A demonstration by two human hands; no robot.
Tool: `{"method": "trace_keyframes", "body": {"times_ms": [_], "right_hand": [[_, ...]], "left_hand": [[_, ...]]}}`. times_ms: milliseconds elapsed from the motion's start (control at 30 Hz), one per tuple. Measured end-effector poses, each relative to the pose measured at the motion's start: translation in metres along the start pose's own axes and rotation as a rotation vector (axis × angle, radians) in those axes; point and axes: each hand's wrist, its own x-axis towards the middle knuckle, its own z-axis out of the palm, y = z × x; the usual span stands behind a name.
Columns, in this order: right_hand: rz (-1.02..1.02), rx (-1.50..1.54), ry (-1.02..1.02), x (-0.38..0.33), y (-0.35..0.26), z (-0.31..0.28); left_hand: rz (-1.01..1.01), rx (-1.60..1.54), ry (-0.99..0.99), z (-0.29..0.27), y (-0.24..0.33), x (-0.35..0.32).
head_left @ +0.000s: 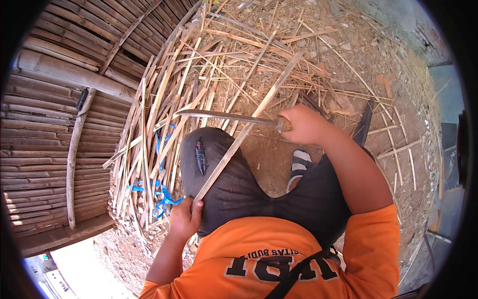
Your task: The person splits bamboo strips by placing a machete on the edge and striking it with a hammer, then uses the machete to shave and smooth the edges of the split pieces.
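My left hand (185,217) is closed around the lower end of a long, flat bamboo strip (224,160). The strip slants across my left thigh, and its far end points up and to the right. In my right hand (302,125) is the handle of a long knife (219,115), its blade pointing left. That blade crosses the strip near its middle; whether the two touch I cannot tell. Both hands are in front of my orange shirt, the left one lower and the right one farther out.
Many loose bamboo strips (162,99) lie heaped at the left and far side, with blue plastic ribbon (163,194) among them. A slatted bamboo wall (45,114) rises at the left. Shavings litter the dirt floor (356,42). My sandalled foot (299,163) is between my knees.
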Motion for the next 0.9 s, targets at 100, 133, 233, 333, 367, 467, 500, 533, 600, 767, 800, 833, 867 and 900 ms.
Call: {"method": "trace_keyframes", "body": {"times_ms": [100,133,233,333,367,467,500,533,600,767,800,833,867,900], "right_hand": [[-0.035,-0.171,0.0,-0.008,-0.025,-0.001],[-0.026,-0.237,-0.031,-0.009,-0.034,-0.006],[0.041,-0.12,0.009,-0.002,-0.001,-0.005],[0.051,-0.025,0.088,0.001,0.018,0.0],[0.049,-0.019,0.104,-0.005,0.017,-0.001],[0.015,-0.089,0.124,-0.019,-0.007,-0.01],[-0.007,-0.131,0.11,-0.025,-0.019,-0.01],[-0.029,-0.235,0.053,-0.029,-0.032,-0.008],[-0.08,-0.443,-0.059,-0.032,-0.051,-0.004],[0.148,-0.075,0.289,-0.017,0.054,-0.004],[0.15,-0.167,0.304,-0.017,0.053,-0.007],[0.128,-0.121,0.328,-0.017,0.051,-0.009],[0.107,-0.076,0.353,-0.019,0.048,-0.009],[0.09,-0.024,0.37,-0.02,0.04,-0.008]], "left_hand": [[0.005,-0.047,-0.014,-0.001,-0.005,-0.006],[0.011,-0.061,-0.011,0.0,-0.007,-0.008],[-0.015,-0.097,0.056,0.011,-0.003,-0.001],[0.007,0.004,0.06,0.009,-0.004,0.004],[0.017,0.021,0.043,0.006,-0.002,0.005],[0.039,-0.01,0.049,0.004,0.001,0.003],[0.05,-0.004,0.05,0.004,0.0,0.0],[0.048,-0.002,0.048,0.004,0.001,-0.005],[0.042,0.004,0.049,0.001,0.005,-0.011],[0.015,0.024,0.074,0.009,0.004,-0.003],[0.019,0.058,0.068,0.006,0.006,-0.005],[0.024,0.091,0.062,0.003,0.007,-0.005],[0.047,0.075,0.068,0.003,0.004,-0.004],[0.037,0.04,0.062,0.003,0.005,-0.004]]}}
